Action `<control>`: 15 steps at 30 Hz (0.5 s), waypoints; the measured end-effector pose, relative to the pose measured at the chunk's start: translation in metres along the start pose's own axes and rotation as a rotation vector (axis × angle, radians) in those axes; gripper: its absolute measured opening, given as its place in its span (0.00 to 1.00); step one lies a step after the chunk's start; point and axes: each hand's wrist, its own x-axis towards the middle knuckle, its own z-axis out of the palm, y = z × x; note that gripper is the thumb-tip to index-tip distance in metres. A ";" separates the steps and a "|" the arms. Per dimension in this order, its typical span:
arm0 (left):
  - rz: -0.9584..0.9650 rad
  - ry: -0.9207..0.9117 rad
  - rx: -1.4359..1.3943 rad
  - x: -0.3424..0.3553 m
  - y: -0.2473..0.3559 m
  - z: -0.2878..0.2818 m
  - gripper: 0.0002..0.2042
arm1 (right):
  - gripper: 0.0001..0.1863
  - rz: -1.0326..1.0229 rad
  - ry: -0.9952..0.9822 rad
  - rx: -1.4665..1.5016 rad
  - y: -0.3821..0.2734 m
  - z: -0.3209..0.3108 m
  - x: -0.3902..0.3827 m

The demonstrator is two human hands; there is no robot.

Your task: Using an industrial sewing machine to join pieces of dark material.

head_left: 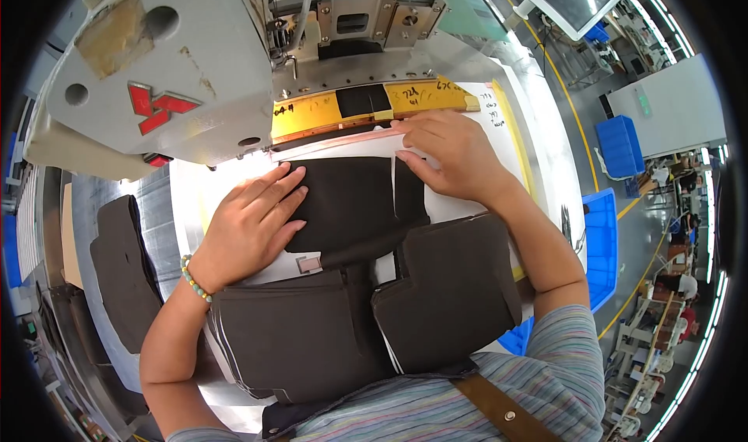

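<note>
Stacked dark pieces (pixel 366 317) sit below the template (pixel 467 142). Left hand (pixel 253 224) and right hand (pixel 452 154) lie flat and open on its black panel (pixel 351 200), grasping nothing. Uneven pressure could skew the panel under the machine (pixel 195 68).

Striped short-sleeved shirt (pixel 545 372), blue-grey with fine coloured lines; brown strap (pixel 491 407) with rivet; beaded bracelet (pixel 195 280), left wrist.

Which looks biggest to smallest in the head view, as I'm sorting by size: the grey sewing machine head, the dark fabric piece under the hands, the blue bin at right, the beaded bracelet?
1. Grey sewing machine head, though it sits nearest the camera.
2. Dark fabric piece.
3. Blue bin, farther off, so unsure.
4. Beaded bracelet.
</note>
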 end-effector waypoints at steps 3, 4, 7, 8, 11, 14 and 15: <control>-0.007 -0.010 -0.001 0.000 0.001 -0.002 0.21 | 0.08 0.045 -0.068 -0.009 0.002 -0.007 -0.001; -0.005 -0.008 -0.002 0.000 0.001 -0.002 0.21 | 0.08 0.046 -0.069 -0.010 0.004 -0.009 -0.001; -0.002 -0.003 -0.005 0.000 0.001 -0.001 0.21 | 0.07 0.067 -0.064 0.085 0.007 -0.017 -0.003; 0.001 0.002 -0.002 -0.001 0.000 0.000 0.21 | 0.08 0.139 -0.095 0.050 0.008 -0.022 -0.005; -0.004 0.005 0.007 -0.002 0.000 0.000 0.21 | 0.10 0.347 -0.187 0.135 -0.003 -0.035 0.001; -0.001 0.002 0.006 0.000 0.000 -0.001 0.21 | 0.12 0.429 -0.231 0.268 -0.017 -0.029 0.001; -0.001 -0.002 -0.002 0.000 0.001 -0.001 0.21 | 0.12 0.369 -0.221 0.289 -0.021 -0.022 -0.001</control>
